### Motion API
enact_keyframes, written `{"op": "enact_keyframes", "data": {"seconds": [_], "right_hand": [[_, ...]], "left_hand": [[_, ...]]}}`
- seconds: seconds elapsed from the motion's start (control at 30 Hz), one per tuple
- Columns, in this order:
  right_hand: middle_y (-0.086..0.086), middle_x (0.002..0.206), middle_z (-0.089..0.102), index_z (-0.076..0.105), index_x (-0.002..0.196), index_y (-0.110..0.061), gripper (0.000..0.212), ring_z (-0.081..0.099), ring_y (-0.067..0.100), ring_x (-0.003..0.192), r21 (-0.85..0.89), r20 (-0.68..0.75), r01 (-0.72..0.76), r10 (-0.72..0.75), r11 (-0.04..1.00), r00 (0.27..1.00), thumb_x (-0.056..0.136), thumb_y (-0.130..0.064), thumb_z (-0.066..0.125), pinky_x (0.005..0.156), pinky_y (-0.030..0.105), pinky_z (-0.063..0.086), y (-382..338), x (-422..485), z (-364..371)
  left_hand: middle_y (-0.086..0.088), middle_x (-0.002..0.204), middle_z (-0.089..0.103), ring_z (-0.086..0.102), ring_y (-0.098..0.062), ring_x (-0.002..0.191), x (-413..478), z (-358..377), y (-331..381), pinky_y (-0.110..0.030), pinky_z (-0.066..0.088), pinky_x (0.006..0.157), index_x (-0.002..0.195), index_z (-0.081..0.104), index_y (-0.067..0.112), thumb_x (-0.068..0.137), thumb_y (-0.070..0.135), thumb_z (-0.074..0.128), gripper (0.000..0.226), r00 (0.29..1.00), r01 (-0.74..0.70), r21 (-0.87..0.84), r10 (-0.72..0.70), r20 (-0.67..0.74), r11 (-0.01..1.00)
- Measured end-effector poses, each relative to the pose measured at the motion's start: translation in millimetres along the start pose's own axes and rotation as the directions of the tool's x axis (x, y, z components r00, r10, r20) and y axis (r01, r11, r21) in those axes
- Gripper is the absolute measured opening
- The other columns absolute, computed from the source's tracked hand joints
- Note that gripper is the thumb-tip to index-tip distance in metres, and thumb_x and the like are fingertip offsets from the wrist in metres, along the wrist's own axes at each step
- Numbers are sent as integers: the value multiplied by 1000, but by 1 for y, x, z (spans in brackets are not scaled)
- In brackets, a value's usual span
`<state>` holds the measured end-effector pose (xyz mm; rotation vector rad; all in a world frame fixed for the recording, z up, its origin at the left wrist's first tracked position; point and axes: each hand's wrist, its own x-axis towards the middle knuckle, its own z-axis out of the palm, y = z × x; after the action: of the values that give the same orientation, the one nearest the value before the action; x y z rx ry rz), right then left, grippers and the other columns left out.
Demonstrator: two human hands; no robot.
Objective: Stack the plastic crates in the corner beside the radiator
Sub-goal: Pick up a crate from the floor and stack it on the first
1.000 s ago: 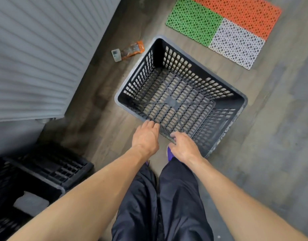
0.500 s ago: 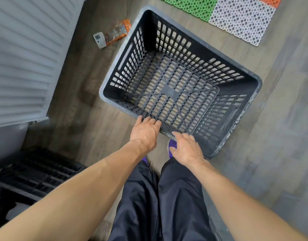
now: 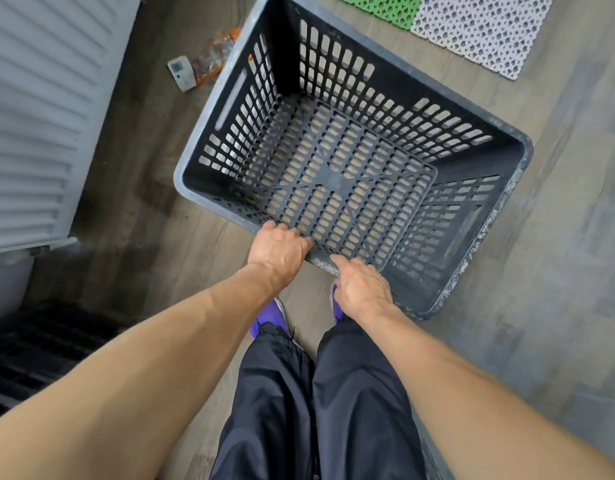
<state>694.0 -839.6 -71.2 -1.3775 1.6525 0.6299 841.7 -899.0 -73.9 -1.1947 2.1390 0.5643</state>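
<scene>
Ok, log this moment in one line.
left hand: grips crate near rim | right hand: grips same rim | crate: upright, empty | other crates: beside radiator

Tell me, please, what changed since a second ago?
The left hand and right hand keep gripping the near rim of the crate. It now fills more of the view, its left wall overlapping the wrapper; lifted or camera nearer, unclear. Radiator and mat unmoved.

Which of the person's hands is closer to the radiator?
Left. The left hand grips the near rim of the crate on the side toward the radiator; the right hand grips the same rim just beyond it, farther away.
</scene>
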Motion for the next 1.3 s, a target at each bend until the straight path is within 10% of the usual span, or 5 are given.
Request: {"op": "enact_keyframes", "data": {"seconds": [0.4, 1.3], "right_hand": [[7, 109, 67, 65, 110, -23, 24, 62, 31, 106, -164, -186, -46, 14, 985, 982, 88, -13, 61, 83, 35, 49, 17, -55, -116], [6, 90, 70, 63, 93, -16, 26, 65, 30, 89, -596, -111, 292, -436, 748, 893, 77, 2, 53, 68, 33, 43, -39, -209, -232]], "left_hand": [[-1, 104, 70, 65, -26, 99, -21, -123, 15, -32, 45, 78, 107, 64, 25, 92, 10, 49, 26, 993, -18, 27, 21, -113, 999], [-3, 85, 71, 67, -28, 79, -199, -204, 25, -33, 41, 62, 97, 62, 21, 89, 9, 51, 18, 926, 287, -200, -325, -192, 937]]}}
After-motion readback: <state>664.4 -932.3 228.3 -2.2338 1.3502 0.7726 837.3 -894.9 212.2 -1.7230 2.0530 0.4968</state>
